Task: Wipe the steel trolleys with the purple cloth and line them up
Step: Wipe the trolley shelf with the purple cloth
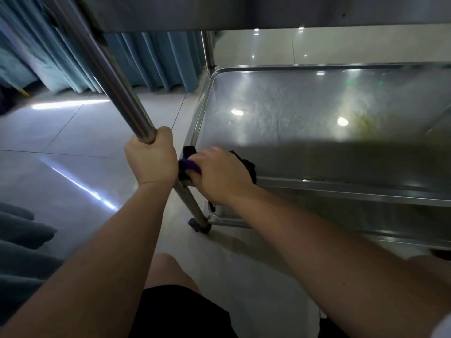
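While the left hand point(150, 159) curls its fingers tight around the near steel leg point(114, 89) of the trolley, the right hand point(220, 175) grips the purple cloth point(188, 165) and presses it against the near left corner of the lower shelf point(305, 113), right where that leg meets the shelf rim. Both hands sit just beside each other, the left one slightly higher on the tube, its knuckles turned toward the camera. Part of the cloth bunches between the two hands, a dark fold sticks out past the fingertips onto the shelf, and another dark edge shows behind the right wrist along the front rim. Bright spots of ceiling light reflect off the shelf's dull, smeared surface, and a yellowish stain lies toward its right side. Above, the underside of the upper shelf point(244, 11) crosses the top of the view, with a far leg point(208, 48) dropping from it to the back left corner of the lower shelf. Down below, a dark castor wheel point(199, 225) rests on the pale tiled floor point(73, 142). Blue-green curtains point(151, 59) hang behind the trolley at the left. A bare knee point(168, 269) and black shorts point(183, 313) show at the bottom, between the two forearms.
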### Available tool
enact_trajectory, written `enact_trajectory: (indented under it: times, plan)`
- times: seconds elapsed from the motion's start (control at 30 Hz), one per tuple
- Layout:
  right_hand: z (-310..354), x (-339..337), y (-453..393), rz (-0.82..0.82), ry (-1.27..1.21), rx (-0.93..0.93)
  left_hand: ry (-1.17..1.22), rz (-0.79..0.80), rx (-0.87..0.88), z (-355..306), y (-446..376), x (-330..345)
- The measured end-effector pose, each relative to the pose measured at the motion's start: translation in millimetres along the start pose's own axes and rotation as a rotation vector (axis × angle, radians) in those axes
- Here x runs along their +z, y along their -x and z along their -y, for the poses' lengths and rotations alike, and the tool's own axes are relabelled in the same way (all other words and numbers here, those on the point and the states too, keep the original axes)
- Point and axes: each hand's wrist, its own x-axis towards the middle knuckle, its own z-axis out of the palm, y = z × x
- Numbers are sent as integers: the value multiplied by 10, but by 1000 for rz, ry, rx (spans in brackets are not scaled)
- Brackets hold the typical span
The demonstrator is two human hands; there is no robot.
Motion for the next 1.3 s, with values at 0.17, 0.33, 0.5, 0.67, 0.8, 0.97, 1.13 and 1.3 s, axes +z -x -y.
enact_trajectory:
  times: [0.17,0.33,0.5,0.67,0.8,0.97,1.13,1.3]
  plan:
    - [-585,-356,494,-7,62,-14,-46,4,27,-19,27,-15]
    - [-1299,-812,1126,-18,168,116,-166,0,24,-62,84,-47]
    - [-1573,-998,1418,-69,151,197,-350,-120,229,-4,269,-241]
    - [-1555,-1023,1400,-32,183,168,-429,295,547,254,1312,3]
    - [-1627,-1127,1479,-8,158,125,-684,633,713,308,1768,555]
    - [-2020,-1424,1874,-32,157,155,-1003,846,715,463,2059,1020]
    - [-2812,-1966,2659,-149,195,195,-1190,798,797,648,2032,1035]
    - [-3152,-2238,3050,-195,225,412,-1196,726,815,706,2081,1075]
